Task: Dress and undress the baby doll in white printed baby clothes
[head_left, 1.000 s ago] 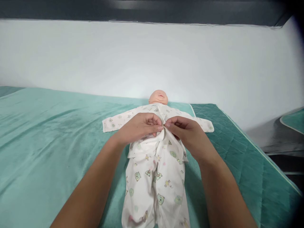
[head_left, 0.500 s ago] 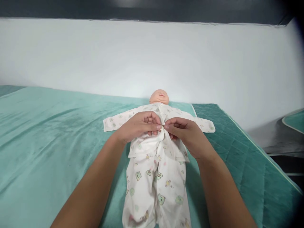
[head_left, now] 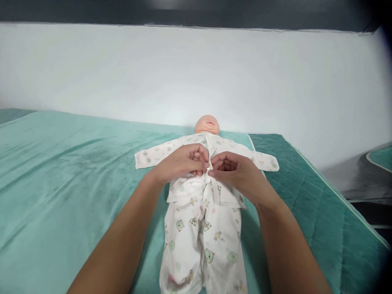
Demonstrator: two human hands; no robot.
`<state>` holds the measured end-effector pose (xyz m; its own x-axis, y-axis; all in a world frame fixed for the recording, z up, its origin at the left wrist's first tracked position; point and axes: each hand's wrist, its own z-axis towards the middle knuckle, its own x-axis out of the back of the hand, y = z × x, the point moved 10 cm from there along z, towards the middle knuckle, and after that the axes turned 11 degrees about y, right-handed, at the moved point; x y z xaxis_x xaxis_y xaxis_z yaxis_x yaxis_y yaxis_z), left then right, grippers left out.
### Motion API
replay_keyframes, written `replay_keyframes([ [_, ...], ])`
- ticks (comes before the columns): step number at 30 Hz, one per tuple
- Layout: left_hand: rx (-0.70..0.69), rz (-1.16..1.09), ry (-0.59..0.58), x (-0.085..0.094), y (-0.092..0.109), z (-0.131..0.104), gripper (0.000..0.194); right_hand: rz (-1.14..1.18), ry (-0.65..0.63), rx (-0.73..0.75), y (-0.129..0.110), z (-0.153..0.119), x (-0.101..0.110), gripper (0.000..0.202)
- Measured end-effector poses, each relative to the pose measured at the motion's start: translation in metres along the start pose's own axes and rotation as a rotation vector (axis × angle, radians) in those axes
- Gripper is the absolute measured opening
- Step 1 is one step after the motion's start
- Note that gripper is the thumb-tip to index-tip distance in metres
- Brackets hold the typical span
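Observation:
A baby doll (head_left: 207, 124) lies on its back, arms spread, in a white patterned baby shirt (head_left: 183, 188) and matching baby pants (head_left: 200, 245). Over the shirt's front, my left hand (head_left: 187, 161) pinches the placket edge between thumb and forefinger. A small pale button (head_left: 208, 166) shows at those fingertips. Close by on the right, my right hand (head_left: 230, 167) has its thumb and forefinger at the other side of the placket, curled round the cloth edge. The other fingers of both hands are bent. The lower placket hangs slightly parted beneath them.
A light green plush sheet (head_left: 76, 183) covers the left and middle of the bed. To the right lies a darker quilted cover (head_left: 306, 196) with a pale piped edge. Behind the doll rises a white wall (head_left: 153, 73); another green padded edge (head_left: 381, 157) appears at far right.
My right thumb has slid down and apart from the forefinger, and the button now shows between the hands. The view has shifted slightly.

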<state>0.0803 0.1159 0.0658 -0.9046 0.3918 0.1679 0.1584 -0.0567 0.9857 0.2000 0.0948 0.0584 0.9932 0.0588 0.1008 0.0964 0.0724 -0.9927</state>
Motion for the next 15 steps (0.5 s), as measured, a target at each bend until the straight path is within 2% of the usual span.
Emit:
replay_keyframes([
  [9, -0.017, 0.005, -0.091, -0.0059, 0.0035, -0.0038, 0.023, -0.116, -0.021, 0.042, -0.002, -0.0013, -0.0034, 0.019],
  [15, -0.053, -0.019, -0.049, -0.0084, 0.0078, -0.0041, 0.025, -0.285, 0.029, 0.099, -0.0069, -0.0025, -0.0055, 0.019],
])
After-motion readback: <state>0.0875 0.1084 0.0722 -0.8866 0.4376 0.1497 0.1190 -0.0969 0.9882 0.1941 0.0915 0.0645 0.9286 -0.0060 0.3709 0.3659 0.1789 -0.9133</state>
